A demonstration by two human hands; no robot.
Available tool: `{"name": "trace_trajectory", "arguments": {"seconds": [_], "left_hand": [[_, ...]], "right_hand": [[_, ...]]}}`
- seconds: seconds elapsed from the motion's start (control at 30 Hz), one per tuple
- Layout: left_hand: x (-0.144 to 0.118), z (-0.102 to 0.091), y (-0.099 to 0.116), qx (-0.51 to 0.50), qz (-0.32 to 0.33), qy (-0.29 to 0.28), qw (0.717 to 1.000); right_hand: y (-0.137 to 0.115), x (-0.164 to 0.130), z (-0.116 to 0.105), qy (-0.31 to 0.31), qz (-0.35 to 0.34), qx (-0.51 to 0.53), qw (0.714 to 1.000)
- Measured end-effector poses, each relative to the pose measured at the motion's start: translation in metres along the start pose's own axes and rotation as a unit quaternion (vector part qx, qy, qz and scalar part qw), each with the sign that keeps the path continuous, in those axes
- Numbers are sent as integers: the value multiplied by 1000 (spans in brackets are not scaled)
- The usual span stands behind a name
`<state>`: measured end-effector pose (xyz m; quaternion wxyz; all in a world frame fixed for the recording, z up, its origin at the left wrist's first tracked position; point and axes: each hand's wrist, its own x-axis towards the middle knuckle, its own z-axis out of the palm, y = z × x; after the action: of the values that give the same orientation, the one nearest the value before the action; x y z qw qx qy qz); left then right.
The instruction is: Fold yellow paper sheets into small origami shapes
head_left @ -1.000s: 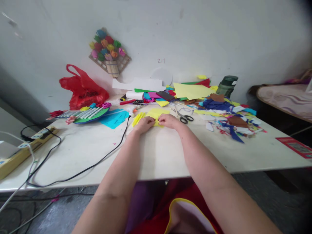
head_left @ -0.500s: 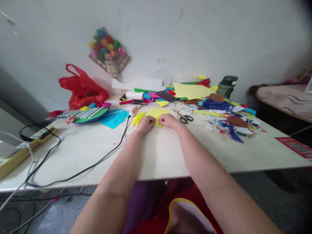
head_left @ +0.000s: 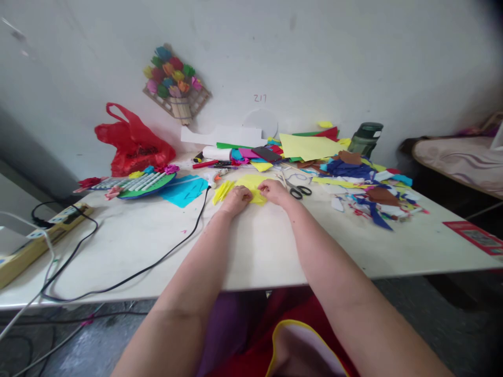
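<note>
My left hand rests at the middle of the table with its fingers curled and pressed together on yellow paper. Close by on the right, my right hand pinches at the same yellow paper, thumb against forefinger; the exact piece between the fingertips is too small to make out. Under and behind both hands spreads a yellow paper sheet. Several cut yellow paper pieces lie just left of my left hand. A pair of scissors with black handles lies to the right of my right hand.
A hot glue gun trails a black cord across the table's left. Blue paper and a flower craft lie beyond it. Coloured scraps and a green bottle occupy the right; a power strip sits far left.
My right hand has shifted slightly up and to the right, widening the gap between my hands. My left hand has turned a little in nearly the same spot.
</note>
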<state>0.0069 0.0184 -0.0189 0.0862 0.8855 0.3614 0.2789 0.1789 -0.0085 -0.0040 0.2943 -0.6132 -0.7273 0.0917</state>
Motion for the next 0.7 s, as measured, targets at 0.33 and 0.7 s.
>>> {"name": "trace_trajectory", "arguments": {"seconds": [0.33, 0.7], "left_hand": [[0, 1, 1, 62, 13, 23, 998], [-2, 5, -1, 103, -109, 90, 985]], "right_hand": [[3, -1, -1, 17, -51, -47, 997], [3, -2, 1, -79, -105, -126, 983]]}}
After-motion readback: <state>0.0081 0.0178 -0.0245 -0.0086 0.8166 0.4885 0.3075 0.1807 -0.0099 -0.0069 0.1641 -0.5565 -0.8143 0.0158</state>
